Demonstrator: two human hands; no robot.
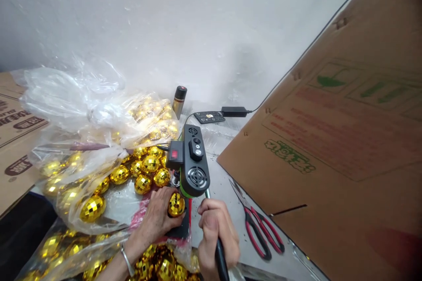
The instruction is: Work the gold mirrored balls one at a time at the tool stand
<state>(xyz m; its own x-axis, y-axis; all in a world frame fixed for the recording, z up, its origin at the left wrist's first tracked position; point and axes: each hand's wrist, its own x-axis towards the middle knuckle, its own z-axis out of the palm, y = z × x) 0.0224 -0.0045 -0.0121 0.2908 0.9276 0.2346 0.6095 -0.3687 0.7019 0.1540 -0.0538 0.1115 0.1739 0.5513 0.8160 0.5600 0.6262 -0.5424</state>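
Observation:
My left hand [158, 214], with a silver bangle at the wrist, has its fingers and thumb around a gold mirrored ball [176, 205]. That ball sits on the dark base of a small black and green machine [197, 162], below its head. My right hand [217, 232] is closed around a black-handled lever [221, 259] at the machine's near right side. Several more gold balls [150, 164] lie loose just left of the machine, beside and inside clear plastic bags [108, 118].
Red and black scissors [260, 228] lie on the grey table [211, 180]. A large cardboard box [329, 140] leans at right. Behind the machine are a dark-capped bottle [179, 101], a black flat object [209, 117] and a power adapter [234, 111]. More cardboard [15, 127] is at left.

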